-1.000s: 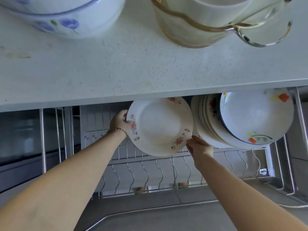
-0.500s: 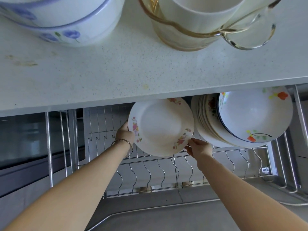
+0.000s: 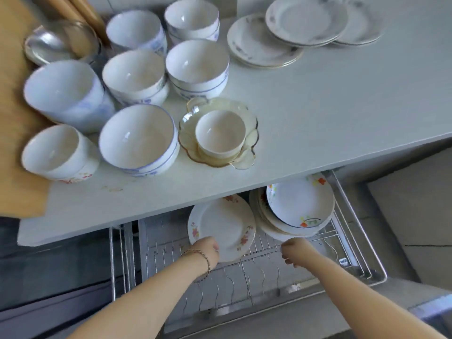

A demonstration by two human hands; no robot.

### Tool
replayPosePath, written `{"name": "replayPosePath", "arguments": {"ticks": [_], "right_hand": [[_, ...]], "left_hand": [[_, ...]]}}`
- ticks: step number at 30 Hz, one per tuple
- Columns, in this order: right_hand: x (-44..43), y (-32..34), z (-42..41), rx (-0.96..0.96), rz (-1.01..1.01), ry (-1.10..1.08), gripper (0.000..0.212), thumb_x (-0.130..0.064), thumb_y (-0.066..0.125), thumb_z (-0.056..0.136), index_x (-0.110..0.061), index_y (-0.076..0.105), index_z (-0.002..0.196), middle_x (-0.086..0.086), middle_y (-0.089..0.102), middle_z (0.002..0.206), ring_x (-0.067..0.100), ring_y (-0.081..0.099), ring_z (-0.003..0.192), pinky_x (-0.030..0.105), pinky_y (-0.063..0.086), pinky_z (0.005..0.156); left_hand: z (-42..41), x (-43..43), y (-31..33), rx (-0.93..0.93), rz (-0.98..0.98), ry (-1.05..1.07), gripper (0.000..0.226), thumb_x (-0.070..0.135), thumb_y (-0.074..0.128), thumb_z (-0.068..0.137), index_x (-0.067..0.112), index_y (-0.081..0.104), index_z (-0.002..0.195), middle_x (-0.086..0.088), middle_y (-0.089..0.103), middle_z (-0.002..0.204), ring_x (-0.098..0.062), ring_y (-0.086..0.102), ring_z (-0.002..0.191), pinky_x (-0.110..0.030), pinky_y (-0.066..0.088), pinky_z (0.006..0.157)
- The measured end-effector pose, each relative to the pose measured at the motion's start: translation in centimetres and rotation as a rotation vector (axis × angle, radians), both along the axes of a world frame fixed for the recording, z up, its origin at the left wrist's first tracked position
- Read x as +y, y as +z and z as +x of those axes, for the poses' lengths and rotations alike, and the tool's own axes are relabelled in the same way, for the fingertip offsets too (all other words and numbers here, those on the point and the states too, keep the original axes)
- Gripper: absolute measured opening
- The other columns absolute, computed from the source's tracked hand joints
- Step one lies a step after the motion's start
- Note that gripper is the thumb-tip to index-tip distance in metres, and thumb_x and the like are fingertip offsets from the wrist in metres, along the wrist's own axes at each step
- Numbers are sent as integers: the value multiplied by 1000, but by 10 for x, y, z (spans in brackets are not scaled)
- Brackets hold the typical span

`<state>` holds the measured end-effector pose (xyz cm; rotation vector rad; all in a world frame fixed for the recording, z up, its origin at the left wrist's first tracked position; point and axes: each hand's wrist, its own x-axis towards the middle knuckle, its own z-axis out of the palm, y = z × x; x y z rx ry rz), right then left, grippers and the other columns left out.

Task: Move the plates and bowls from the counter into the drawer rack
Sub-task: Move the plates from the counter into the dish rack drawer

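White china with pink flowers at its rim, the plate stands on edge in the rack of the pulled-out drawer, under the lip of the worktop. The left hand grips its lower left rim, thumb on the face, the other fingers hidden behind. The right hand is off the plate, low and to its right, over the rack wires. Its fingers hang loosely curled and seem to hold nothing. Just right of the plate leans a stack of racked plates, the front one with orange flowers. Whether plate and stack touch I cannot tell.

The step, as I judge it, is seating this plate in a slot. To do it well, let the bottom rim drop between two of the wavy wires before the grip loosens, and feel that the rack bears its weight. With one hand on it, the plate could tip against the stack and chip, so ease it over until it leans. Mind the top rim against the worktop's underside too.

Much is left. On the worktop stand the bowls, some nested, a cup in a glass dish, and flat plates at the back.
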<state>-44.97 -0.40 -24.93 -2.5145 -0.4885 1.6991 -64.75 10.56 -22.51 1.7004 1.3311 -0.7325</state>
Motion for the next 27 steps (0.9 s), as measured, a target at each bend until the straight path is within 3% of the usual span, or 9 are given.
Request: {"name": "replayPosePath", "arguments": {"ticks": [3,5,10,12,13,15,20,23,27], "right_hand": [[-12,53,31,-22,45,152,34,-11,38,95,1,57,120,14,65,102,19,58,77,28,48,69],[-21,87,61,-97,89,235,36,-14,40,94,-1,57,123,16,65,116,23,61,93,32,49,82],[-58,154,153,-260,147,437,37,-23,45,92,-10,59,123,8,61,128,23,57,117,28,45,94],[-76,169,191,-300,167,490,38,-24,46,93,-11,57,126,6,57,132,22,53,122,28,42,100],[-85,176,209,-308,181,506,38,-24,46,93,-12,56,128,4,56,134,21,51,124,28,41,102],[-101,189,242,-315,203,545,38,-22,44,94,-13,55,129,4,54,135,22,50,126,29,40,104],[-117,229,301,-339,231,626,37,-15,39,94,-3,57,124,14,58,129,29,53,121,34,43,100],[-110,243,324,-349,245,659,40,-9,33,94,4,55,124,18,56,132,32,51,123,35,43,102],[-83,256,346,-367,283,723,41,-11,33,91,1,55,124,17,57,132,30,52,124,38,43,102]], "left_hand": [[45,-12,43,-22,7,-87,28,6,36,92,23,55,82,-5,55,99,-23,49,99,-26,40,94],[78,-21,67,-56,46,-116,22,7,37,91,23,47,79,3,45,83,-19,41,88,-24,38,81],[172,-56,114,-169,130,-129,32,11,38,94,17,57,118,-3,53,123,-18,52,112,-23,40,97],[209,-76,124,-189,118,-87,27,10,37,94,19,61,97,1,56,100,-15,53,85,-22,40,80],[225,-86,128,-187,135,-62,30,9,36,93,24,54,75,5,48,79,-12,44,68,-23,37,69],[256,-106,140,-178,172,-5,38,6,34,89,28,31,58,6,29,63,-14,31,58,-24,28,57],[307,-136,177,-183,230,83,37,2,32,84,28,26,58,4,27,58,-14,27,54,-24,25,52],[324,-132,184,-205,246,139,39,2,32,84,29,25,58,4,29,61,-17,34,70,-26,29,62],[334,-114,196,-250,255,194,29,2,34,86,24,50,75,-6,47,75,-20,41,76,-26,38,67]]}}
